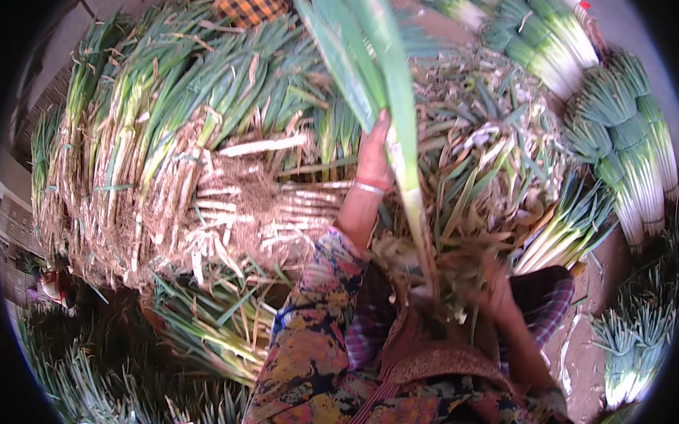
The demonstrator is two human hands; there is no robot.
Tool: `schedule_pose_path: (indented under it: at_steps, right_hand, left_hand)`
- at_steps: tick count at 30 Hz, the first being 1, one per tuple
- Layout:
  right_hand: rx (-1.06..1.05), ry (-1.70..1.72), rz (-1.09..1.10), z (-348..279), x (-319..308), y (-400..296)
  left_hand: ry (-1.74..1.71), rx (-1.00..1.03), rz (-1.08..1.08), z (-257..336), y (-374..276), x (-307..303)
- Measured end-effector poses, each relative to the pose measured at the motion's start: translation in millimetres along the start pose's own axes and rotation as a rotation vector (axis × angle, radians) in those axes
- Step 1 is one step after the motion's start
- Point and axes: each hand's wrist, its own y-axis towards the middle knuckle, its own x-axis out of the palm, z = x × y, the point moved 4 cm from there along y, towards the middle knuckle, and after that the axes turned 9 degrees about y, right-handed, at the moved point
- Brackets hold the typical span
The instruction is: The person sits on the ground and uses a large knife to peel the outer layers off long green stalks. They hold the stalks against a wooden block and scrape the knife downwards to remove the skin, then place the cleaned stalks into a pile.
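My left hand [373, 154] grips a large green onion [410, 186] around its leaves. The stalk slants down toward my lap, its dirty root end lowest and its broad green leaves fanning out above the hand. Beside the root end is my right hand [496, 290], blurred, with its fingers partly hidden. Loose brownish peelings [464, 267] lie or hang next to it, also blurred; whether the fingers hold any of them is unclear.
Unpeeled green onions with soil-covered roots [151, 144] form a big heap at left. Leaf trimmings [499, 144] are piled ahead to the right. Clean tied bundles [639, 149] lie at far right, with loose peeled onions [563, 231] nearer. More bundles [632, 345] stand at lower right.
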Motion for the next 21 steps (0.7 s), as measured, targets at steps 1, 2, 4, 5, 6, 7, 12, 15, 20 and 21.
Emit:
schedule_pose_path:
  at_steps: [1, 2, 4, 5, 6, 7, 12, 15, 20, 21]
  right_hand:
    - [0.056, -0.022, 0.105, -18.8, -0.3, 32.3]
    - [0.023, -0.067, 0.214, -14.7, 0.9, 59.7]
    - [-0.135, -0.007, 0.418, -17.2, 11.9, 121.8]
    - [-0.145, 0.031, 0.469, -10.9, 20.5, 146.4]
    - [0.059, 0.258, 0.443, -5.7, 30.8, 161.2]
    - [0.043, 0.322, 0.445, -6.7, 32.9, 160.3]
    - [0.12, 0.598, 0.236, -17.4, 55.4, 95.3]
    - [0.29, 0.269, 0.008, 7.5, 65.0, 28.7]
    - [0.411, -0.284, -0.378, 114.5, 53.7, -65.5]
    - [0.516, -0.331, -0.435, 121.1, 50.9, -60.8]
  left_hand:
    - [0.095, 0.083, 0.01, 3.0, -4.4, -1.1]
    - [0.047, 0.06, -0.046, 8.5, -7.1, 4.3]
    - [-0.018, 0.036, -0.006, -3.3, -2.6, -1.4]
    - [0.015, 0.087, 0.035, 1.5, -3.3, -2.7]
    - [0.047, 0.136, 0.081, 6.2, -4.0, -6.4]
    - [0.078, 0.185, 0.126, 11.0, -4.6, -9.4]
    - [0.096, 0.213, 0.099, 47.4, 1.1, -55.9]
    - [0.071, 0.187, 0.168, 63.5, 0.8, -83.7]
    - [0.133, 0.256, 0.212, 74.1, 3.5, -90.4]
    - [0.164, 0.25, 0.231, 73.6, 2.3, -88.0]
